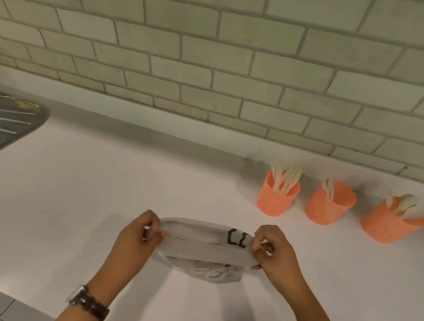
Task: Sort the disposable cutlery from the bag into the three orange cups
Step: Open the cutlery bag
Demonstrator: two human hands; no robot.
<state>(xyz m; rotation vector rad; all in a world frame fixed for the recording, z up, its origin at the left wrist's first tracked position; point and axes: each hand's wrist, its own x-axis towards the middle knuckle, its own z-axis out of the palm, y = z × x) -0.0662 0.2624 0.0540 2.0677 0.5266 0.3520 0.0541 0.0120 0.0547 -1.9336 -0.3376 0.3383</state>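
Left hand [136,233] and right hand [273,255] pinch the bag's [204,248] opposite ends, fingers [154,222] stretching its mouth flat between them, likely checking it's empty. Beyond the right fingers, three orange cups [327,209] on the desk [98,187] hold the cutlery [286,178].

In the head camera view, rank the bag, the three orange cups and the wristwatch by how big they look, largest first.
1. bag
2. left cup, middle cup, right cup: roughly alike, unranked
3. wristwatch: smallest, though nearest the camera
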